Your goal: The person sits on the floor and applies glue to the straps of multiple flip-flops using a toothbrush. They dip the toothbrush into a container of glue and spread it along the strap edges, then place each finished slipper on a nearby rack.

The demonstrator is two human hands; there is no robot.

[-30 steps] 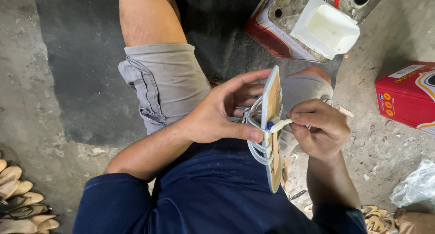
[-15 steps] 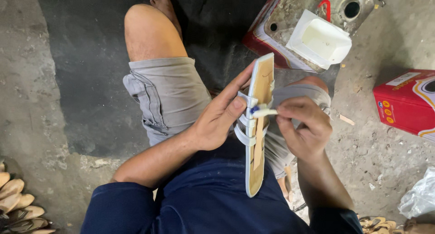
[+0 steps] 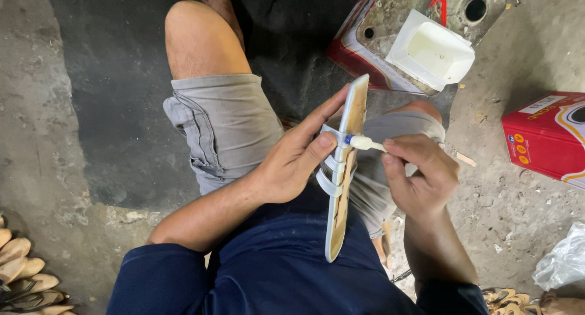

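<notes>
A seated worker's left hand [image 3: 292, 165] grips a sandal sole [image 3: 344, 168] upright over the lap, thumb pinning its straps [image 3: 329, 175], while the right hand [image 3: 420, 178] pinches a small white applicator [image 3: 365, 143] against the edge; steady, even strokes likely serve best.

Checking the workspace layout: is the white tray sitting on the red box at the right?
No: the white tray rests on the grimy red-edged can at the top, apart from the red box.

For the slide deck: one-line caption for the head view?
Left hand steadies a strapped sandal sole on edge while right hand presses a small white applicator to it.
</notes>
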